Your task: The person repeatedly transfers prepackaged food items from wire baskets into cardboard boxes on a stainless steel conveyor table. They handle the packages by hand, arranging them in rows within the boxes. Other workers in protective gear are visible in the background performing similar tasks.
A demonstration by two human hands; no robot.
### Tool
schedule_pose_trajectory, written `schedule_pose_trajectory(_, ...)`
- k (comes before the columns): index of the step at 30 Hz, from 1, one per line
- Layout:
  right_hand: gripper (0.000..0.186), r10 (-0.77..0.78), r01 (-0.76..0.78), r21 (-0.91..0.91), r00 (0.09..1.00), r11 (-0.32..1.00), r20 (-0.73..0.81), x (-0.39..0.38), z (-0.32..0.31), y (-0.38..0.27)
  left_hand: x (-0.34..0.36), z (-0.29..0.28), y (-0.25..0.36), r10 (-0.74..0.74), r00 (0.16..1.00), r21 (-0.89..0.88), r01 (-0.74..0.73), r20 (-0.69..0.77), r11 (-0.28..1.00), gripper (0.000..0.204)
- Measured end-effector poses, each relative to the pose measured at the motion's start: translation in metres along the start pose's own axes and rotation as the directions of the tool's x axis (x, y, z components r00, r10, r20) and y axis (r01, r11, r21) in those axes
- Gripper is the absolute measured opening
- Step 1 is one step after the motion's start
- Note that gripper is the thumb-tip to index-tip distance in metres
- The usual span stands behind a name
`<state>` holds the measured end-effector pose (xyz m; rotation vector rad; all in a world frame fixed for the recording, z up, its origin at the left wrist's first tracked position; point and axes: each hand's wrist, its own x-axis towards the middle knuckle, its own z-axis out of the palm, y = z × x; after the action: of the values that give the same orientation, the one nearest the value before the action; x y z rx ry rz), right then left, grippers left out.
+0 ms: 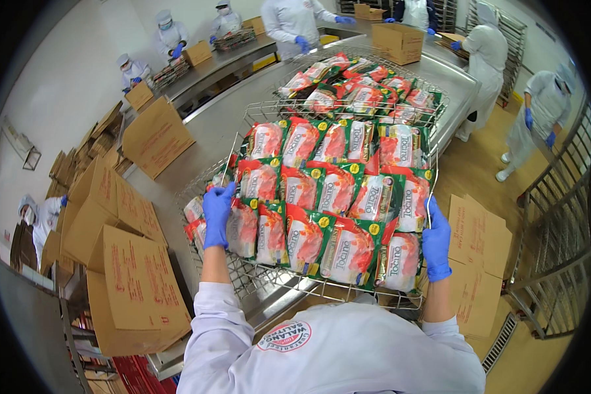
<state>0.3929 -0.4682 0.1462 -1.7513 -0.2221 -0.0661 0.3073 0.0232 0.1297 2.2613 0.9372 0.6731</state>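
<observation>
A wire basket packed with rows of red, green and white plastic packs of pink food lies in front of me over the steel table. My left hand, in a blue glove, is closed on the basket's left side. My right hand, also gloved, is closed round its right rim. A second wire basket of similar packs sits just beyond, and more packs show under the left side of the one I hold.
Open cardboard boxes line the left; more cardboard is low at right, beside metal racks. The steel table holds a box at its back. Several co-workers in white stand around, one at right near the racks.
</observation>
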Motion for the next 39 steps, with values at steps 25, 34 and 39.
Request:
schedule_pose_trajectory(25, 0.078, 0.239, -0.388, -0.586, 0.917, 0.711, -0.318, 0.23, 0.038, 0.041, 0.085, 0.009, 0.128, 0.432, 0.896, 0.279, -0.444, 0.105, 0.852, 0.045)
schedule_pose_trajectory(34, 0.048, 0.111, -0.167, -0.235, 0.966, 0.958, -0.233, 0.248, 0.033, 0.054, 0.268, 0.233, 0.206, 0.375, 0.871, 0.364, -0.477, 0.316, 0.8, 0.052)
schedule_pose_trajectory(39, 0.053, -0.043, 0.029, -0.081, 0.982, 0.996, -0.185, 0.259, 0.008, 0.053, 0.286, 0.272, 0.19, 0.406, 0.884, 0.485, -0.467, 0.233, 0.739, 0.062)
